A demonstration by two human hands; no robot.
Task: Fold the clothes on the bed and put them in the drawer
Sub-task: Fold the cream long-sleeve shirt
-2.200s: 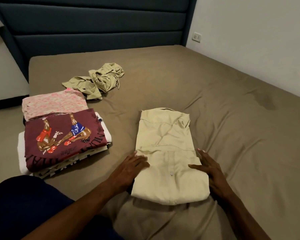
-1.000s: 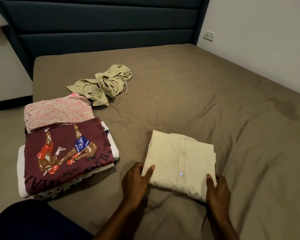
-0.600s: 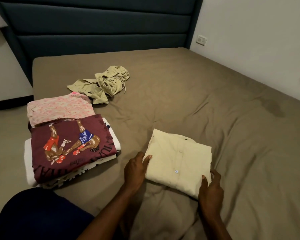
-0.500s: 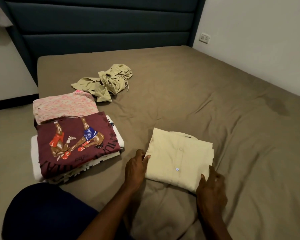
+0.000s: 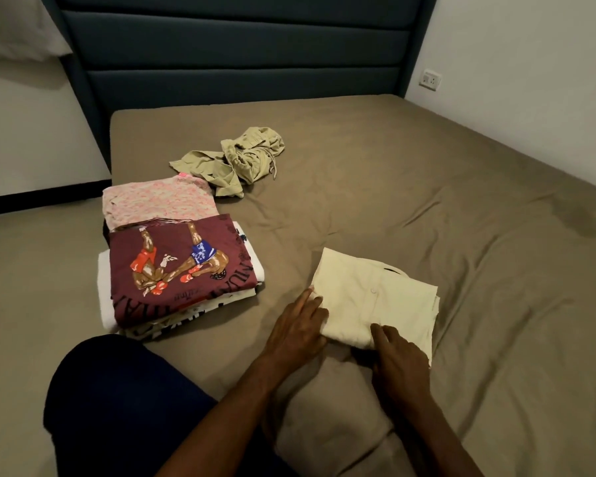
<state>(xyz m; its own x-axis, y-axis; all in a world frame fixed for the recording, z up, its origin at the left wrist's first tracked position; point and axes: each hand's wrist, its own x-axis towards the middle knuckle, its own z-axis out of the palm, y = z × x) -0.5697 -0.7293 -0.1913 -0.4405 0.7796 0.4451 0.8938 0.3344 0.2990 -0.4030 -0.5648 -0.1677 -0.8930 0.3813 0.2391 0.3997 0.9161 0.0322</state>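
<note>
Far left: floor [image 5: 31, 270], tan, beside the bed [image 5: 427, 187]. Dark blue headboard [image 5: 238, 46] at the back; wall socket [image 5: 431, 79] on the white wall to its right.

Left part of bed: stack [image 5: 183, 270] of folded clothes. Maroon shirt [image 5: 172, 256] with printed boxer figures lies on top, white and printed pieces under it. Pink top [image 5: 159, 203], folded, lies just behind, touching the stack.

Behind the pink top: olive garment [image 5: 241, 160], crumpled, unfolded, drawstring showing.

Near edge, left: dark blue clothing of the person [image 5: 117, 407].

Centre: left hand [image 5: 296, 328] flat on the sheet at the left edge of the cream shirt [image 5: 375, 297]. Fingers [image 5: 307, 304] straight, close together, tips touching the shirt edge; nothing gripped.

Cream shirt: folded to a compact rectangle, buttons up, lying on the bed right of the stack, apart from it.

Right hand [image 5: 399, 356] rests on the shirt's near edge. Fingers spread a little, lightly bent, pressing on the fabric; no pinch visible.

Right part of bed: wrinkled sheet, darker stain [image 5: 578, 218] near the far right edge.
</note>
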